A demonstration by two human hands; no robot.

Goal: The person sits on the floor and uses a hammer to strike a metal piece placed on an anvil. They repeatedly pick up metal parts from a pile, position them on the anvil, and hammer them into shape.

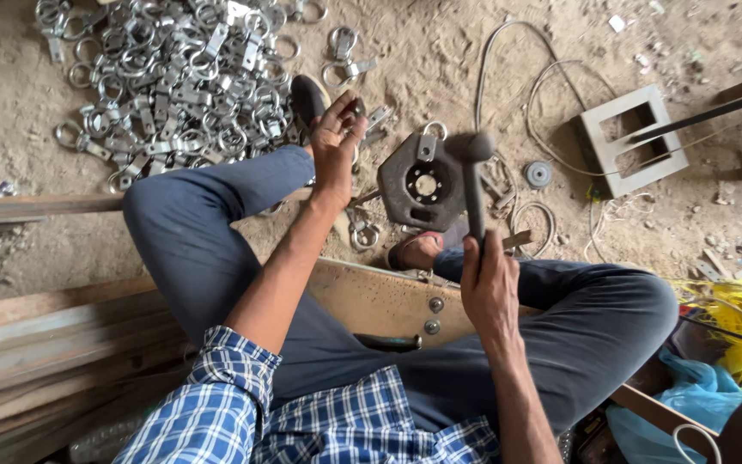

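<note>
Right hand [489,292], fingers wrapped tight around 1 hammer [472,172]. Left hand [335,142], fingers pinching 1 small metal ring [359,108]. Nearby: 1 dark metal block [414,185], 1 big pile of rings [169,82].

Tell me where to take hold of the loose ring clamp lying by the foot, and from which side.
Grip the ring clamp by its round loop, coming straight down from above. It lies flat on the sandy ground, so the loop's open middle likely lets a finger hook through, while the flat tab hugs the dirt. The foot crowds its right side, so lean in from the left.
</note>
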